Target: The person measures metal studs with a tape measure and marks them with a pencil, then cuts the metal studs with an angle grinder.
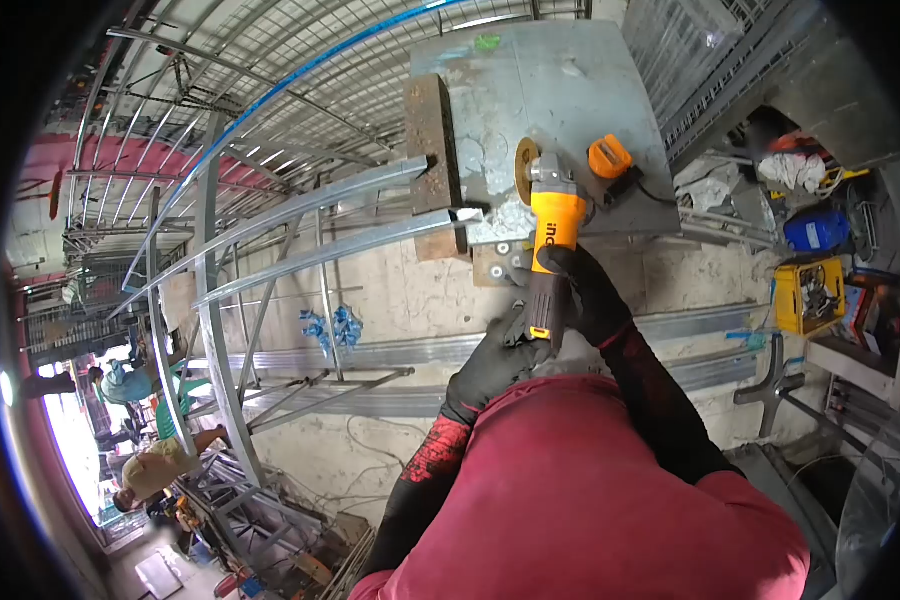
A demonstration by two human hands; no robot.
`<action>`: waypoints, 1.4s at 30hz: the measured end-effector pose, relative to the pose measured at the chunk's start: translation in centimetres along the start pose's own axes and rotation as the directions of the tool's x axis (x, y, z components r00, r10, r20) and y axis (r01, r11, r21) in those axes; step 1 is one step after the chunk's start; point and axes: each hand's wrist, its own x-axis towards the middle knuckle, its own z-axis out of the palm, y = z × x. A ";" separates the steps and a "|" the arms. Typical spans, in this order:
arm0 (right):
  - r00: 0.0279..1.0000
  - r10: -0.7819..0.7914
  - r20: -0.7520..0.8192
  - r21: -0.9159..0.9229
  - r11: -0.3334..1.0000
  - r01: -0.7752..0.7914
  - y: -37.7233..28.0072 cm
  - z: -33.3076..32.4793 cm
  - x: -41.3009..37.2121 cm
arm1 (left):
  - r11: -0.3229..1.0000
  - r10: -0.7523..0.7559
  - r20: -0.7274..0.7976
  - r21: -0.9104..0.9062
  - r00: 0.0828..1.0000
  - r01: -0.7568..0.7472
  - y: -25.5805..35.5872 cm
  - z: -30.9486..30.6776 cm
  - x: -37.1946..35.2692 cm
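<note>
An orange and black cordless angle grinder point(555, 218) with a disc point(526, 170) at its far end is held close to my chest, pointing away from me. My right hand point(587, 297), in a black glove, is wrapped round its body from the right. My left hand point(500, 355), also gloved in black, is at the rear end of the grinder's dark handle; its fingers are partly hidden. Left of the disc, two metal tubes point(320, 252) reach toward a rusty steel block point(430, 165) on the grey metal tabletop point(570, 90). An orange device point(610, 157) lies right of the grinder.
A yellow crate point(810, 295) and a blue container point(816, 232) are at the right. Long metal profiles point(390, 355) lie across the floor. A metal frame point(210, 300) stands at the left, with people point(155, 470) beyond it. Blue plastic point(332, 328) lies beneath the tubes.
</note>
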 end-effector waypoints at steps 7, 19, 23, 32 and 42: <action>0.994 -0.098 -0.054 -0.145 0.985 0.089 2.4 -1.4 0.4 | 0.956 0.092 0.072 0.271 0.993 -0.109 -2.6 -1.0 1.8; 0.959 -0.119 -0.258 -0.305 0.952 0.036 8.1 -1.9 -0.1 | -0.210 0.775 0.225 0.973 0.590 -0.096 10.2 -19.6 5.1; 0.982 -0.063 -0.177 -0.171 0.985 0.032 9.8 -2.9 0.3 | -0.225 0.772 0.215 0.973 0.598 -0.059 6.8 -22.3 6.9; 0.970 -0.059 -0.234 -0.345 0.938 -0.026 8.1 -0.6 0.1 | -0.140 0.829 0.160 0.987 0.536 -0.077 6.8 -21.6 7.1; 0.958 -0.058 -0.280 -0.433 0.898 -0.072 6.6 1.1 0.3 | -0.141 0.818 0.136 0.989 0.558 -0.034 6.6 -21.9 7.0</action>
